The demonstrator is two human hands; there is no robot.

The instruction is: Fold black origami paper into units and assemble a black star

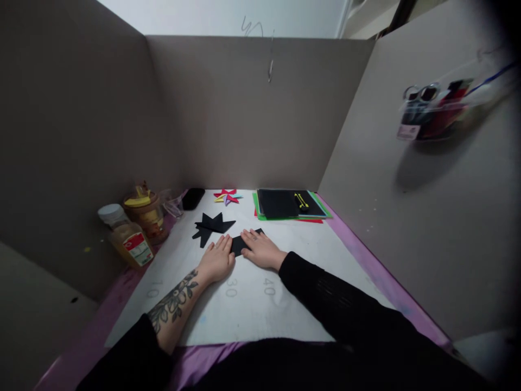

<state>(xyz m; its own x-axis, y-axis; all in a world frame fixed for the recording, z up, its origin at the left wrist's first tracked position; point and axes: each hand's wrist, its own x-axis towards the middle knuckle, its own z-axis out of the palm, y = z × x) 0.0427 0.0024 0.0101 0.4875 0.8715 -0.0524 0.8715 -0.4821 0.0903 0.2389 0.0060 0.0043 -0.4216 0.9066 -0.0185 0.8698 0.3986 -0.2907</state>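
Note:
My left hand (217, 259) and my right hand (260, 248) lie flat, fingers stretched out, side by side on a small piece of black paper (238, 245) on the white mat (248, 304). The paper shows only between and just beyond the fingers. A black folded star-like shape (214, 225) lies just past my left hand. Further back sits a small multicoloured paper star (227, 196).
A stack of coloured paper sheets (291, 205) with black on top and a small yellow item (301, 201) lies at the back right. A bottle (127, 237), a jar (146, 213) and a black object (192, 198) stand at the left. Cardboard walls enclose the desk; a clear pouch (437, 111) hangs on the right wall.

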